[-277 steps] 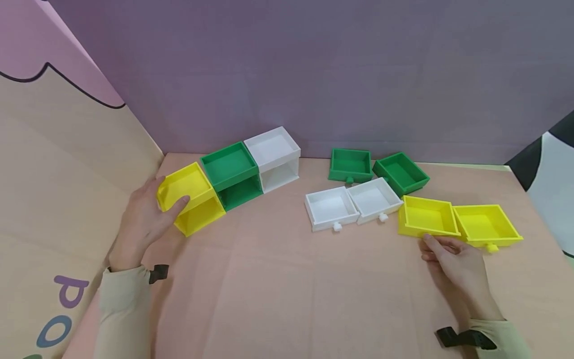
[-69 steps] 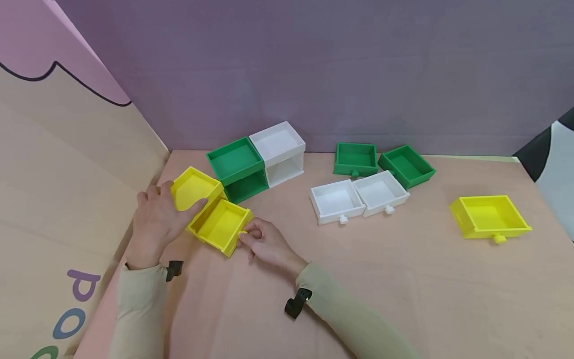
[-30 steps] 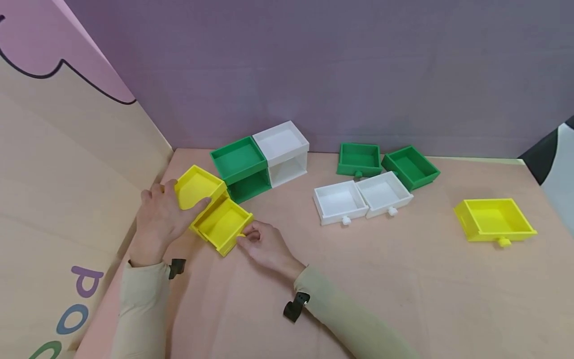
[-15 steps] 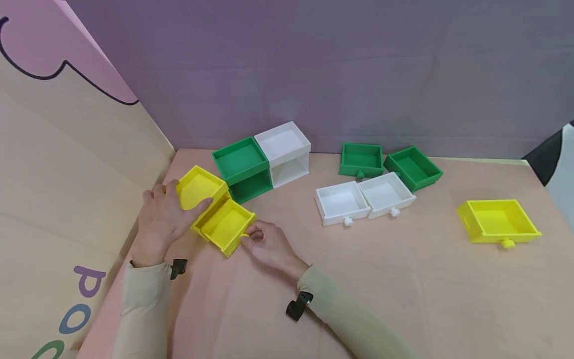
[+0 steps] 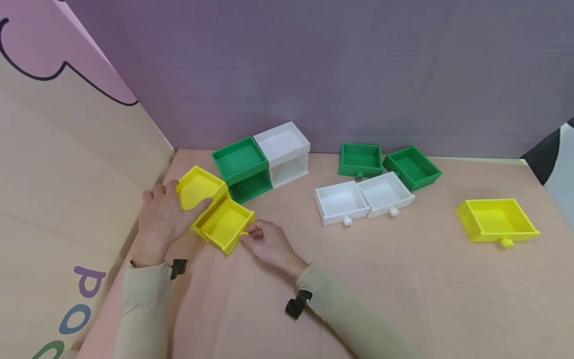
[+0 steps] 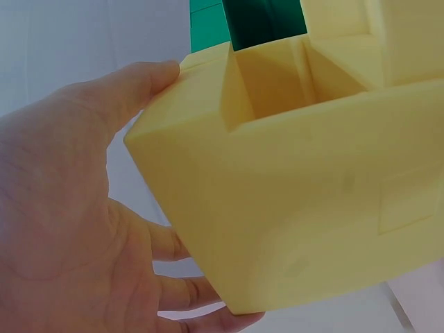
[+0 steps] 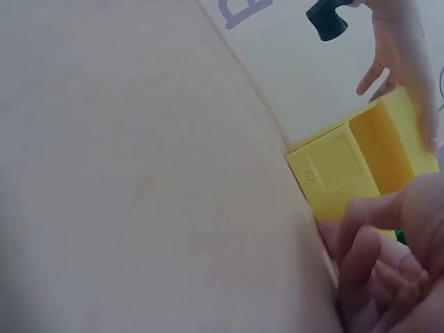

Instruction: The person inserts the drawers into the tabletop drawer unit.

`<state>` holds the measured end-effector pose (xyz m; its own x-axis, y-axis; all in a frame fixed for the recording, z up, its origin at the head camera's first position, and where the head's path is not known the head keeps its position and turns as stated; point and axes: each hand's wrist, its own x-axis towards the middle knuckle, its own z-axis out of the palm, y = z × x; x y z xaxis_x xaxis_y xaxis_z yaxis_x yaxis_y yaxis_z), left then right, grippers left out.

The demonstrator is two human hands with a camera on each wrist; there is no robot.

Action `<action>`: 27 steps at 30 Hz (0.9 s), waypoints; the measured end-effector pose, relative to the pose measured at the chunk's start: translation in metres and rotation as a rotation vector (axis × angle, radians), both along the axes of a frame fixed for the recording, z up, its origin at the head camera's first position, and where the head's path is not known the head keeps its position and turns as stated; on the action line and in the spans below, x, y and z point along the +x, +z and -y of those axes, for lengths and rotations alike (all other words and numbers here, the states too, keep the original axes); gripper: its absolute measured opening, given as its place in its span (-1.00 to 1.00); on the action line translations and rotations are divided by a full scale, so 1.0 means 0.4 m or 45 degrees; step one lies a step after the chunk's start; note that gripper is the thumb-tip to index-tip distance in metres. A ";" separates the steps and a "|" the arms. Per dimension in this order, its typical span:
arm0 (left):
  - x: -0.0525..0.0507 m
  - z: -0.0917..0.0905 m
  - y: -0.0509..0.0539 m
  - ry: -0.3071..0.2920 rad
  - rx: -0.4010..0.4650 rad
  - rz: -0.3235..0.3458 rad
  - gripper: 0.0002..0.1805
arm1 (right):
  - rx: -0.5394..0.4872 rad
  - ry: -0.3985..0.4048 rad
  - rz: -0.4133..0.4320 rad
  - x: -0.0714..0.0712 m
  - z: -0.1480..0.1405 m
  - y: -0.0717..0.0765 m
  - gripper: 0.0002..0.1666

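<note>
My left hand (image 5: 163, 219) grips the far-left yellow drawer case (image 5: 197, 187), thumb on one side and fingers on the other. In the left wrist view the yellow case (image 6: 298, 208) fills most of the frame. A yellow drawer (image 5: 226, 224) sits partly in the case's lower opening, its front half sticking out. My right hand (image 5: 273, 247) pinches the small knob (image 5: 244, 233) on that drawer's front, mostly covered by the fingers. In the right wrist view, curled fingers of the right hand (image 7: 388, 263) lie in front of the yellow pieces.
Behind stand a green case (image 5: 239, 159) and a white case (image 5: 282, 144), side by side with open lower slots. To the right lie white drawers (image 5: 343, 202), green drawers (image 5: 360, 158) and a yellow drawer (image 5: 500, 217). A purple backdrop (image 5: 314, 75) rises behind the table.
Since the earliest frame, my right hand has brought one yellow drawer leftward into the yellow case's slot. The case has turned and separated from the green one. Over the last second almost nothing moves.
</note>
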<state>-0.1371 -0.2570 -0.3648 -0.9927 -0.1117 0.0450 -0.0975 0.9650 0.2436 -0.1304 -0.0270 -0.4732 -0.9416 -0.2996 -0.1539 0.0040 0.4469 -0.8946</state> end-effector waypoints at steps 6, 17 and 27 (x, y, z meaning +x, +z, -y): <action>-0.001 -0.001 0.000 -0.008 0.010 0.005 0.10 | 0.174 -0.019 -0.125 0.007 -0.009 0.011 -0.78; 0.005 0.004 0.004 -0.012 0.013 0.010 0.09 | 0.210 0.079 -0.219 0.008 -0.024 0.019 -0.75; 0.008 0.005 0.006 -0.011 0.006 -0.019 0.07 | 0.170 0.083 -0.198 0.002 -0.023 0.013 -0.74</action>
